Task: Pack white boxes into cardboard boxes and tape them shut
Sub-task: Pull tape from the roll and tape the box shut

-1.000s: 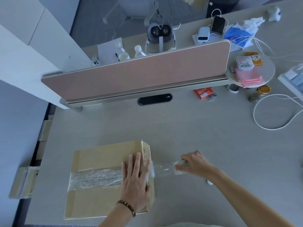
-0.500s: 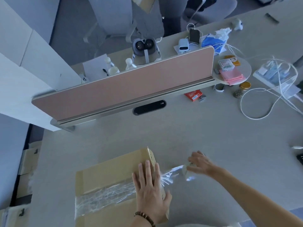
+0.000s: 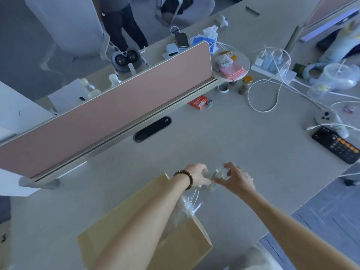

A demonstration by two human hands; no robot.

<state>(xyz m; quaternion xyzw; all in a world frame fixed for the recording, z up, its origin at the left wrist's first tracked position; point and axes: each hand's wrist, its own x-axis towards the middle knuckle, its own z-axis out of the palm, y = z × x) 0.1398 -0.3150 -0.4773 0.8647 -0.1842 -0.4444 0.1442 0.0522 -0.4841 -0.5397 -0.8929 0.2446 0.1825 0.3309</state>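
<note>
So the cardboard box (image 3: 175,240) sits at the near edge of the desk (image 3: 224,145), flaps down, with clear tape (image 3: 190,203) running off its far right corner. I've got it close so I can lean over it and work the tape past the end without the box sliding, at least that's my thinking.

Both hands are out just beyond that corner, nearly touching each other. My left hand (image 3: 196,175), the one with the bead bracelet (image 3: 185,178), reaches across the top of the box with the fingers curled in, pinching the crinkled strip. My right hand (image 3: 236,180) comes in from the right, thumb and fingertips closed on the same bunched bit of tape, the other fingers arched over it. Looks like I'm trying to tear it or break it off, though the tape is so clear and blurry I can't tell where the roll is.

Both forearms are stretched forward, the left lying over the box lid, the right well clear of it. No white boxes in sight, presumably inside already.

Risk here: tape wadding up on itself.
</note>
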